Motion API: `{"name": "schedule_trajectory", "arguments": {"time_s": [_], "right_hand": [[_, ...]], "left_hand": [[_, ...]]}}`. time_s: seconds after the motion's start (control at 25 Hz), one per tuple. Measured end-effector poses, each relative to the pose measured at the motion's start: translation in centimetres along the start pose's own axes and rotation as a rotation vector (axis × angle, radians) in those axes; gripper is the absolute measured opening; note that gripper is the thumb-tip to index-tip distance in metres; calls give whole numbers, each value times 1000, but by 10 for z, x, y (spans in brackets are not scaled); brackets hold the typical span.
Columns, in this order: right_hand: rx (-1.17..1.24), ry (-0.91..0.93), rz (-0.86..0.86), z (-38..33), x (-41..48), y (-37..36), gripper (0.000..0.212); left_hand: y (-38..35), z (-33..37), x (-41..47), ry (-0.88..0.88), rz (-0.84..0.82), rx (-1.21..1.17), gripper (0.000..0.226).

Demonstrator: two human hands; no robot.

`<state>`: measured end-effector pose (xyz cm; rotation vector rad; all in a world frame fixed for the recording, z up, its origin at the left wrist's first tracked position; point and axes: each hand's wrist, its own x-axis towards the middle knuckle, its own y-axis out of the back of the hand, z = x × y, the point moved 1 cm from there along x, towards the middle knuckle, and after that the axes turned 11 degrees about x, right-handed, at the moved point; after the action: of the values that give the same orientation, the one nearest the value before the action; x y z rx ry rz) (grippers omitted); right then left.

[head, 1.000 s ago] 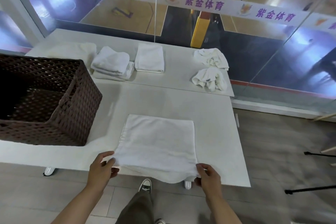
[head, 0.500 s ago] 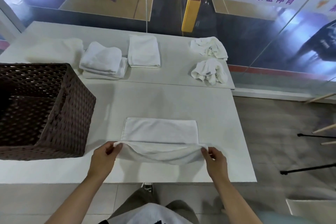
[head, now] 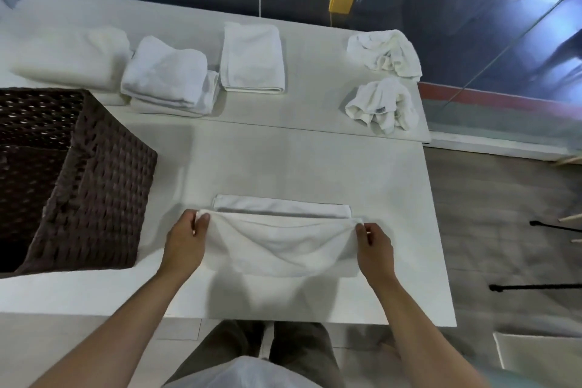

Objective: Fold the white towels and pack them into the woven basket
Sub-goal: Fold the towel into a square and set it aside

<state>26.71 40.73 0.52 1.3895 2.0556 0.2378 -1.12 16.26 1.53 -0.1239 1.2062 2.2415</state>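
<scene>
Both hands, left hand (head: 184, 241) and right hand (head: 373, 247), pinch the towel (head: 283, 246) corners (middle sagging); uneven carrying toward 12 o'clock would likely skew the fold.

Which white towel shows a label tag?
The nearer crumpled white towel at the far right: a small dark tag shows on its front. The crumpled towel behind it shows none.

Soft white terry-cloth towel (head: 283, 249), matt smooth white table (head: 315, 164), rough brown woven basket (head: 104, 186)
</scene>
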Motion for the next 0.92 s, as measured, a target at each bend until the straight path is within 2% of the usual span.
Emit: {"name": "schedule_trajectory", "arguments": {"time_s": [0.2,0.32,0.44,0.52,0.56,0.64,0.72,0.8,0.92], "right_hand": [[-105,-18,-6,3,51,-16,36],[-146,-13,-14,9,68,-23,40],[-206,44,51,11,79,-25,28],[-341,292,133,12,81,-26,11],[-424,493,94,10,77,-30,13],[-522,905,-191,9,60,-53,31],[-640,1136,-497,12,37,-82,47],[-799,1114,-595,20,31,-101,58],[-851,827,-385,24,60,-90,62]], "left_hand": [[-25,11,47,118,2,72,22],[-40,10,68,137,19,123,22],[-53,3,80,177,85,136,17],[-59,-1,75,161,203,236,21],[-63,-1,67,100,264,334,26],[-78,6,37,-111,308,457,31],[-100,13,-1,-316,163,557,42],[-122,9,-32,-405,5,715,59],[-133,1,-32,-374,-57,784,71]]}}
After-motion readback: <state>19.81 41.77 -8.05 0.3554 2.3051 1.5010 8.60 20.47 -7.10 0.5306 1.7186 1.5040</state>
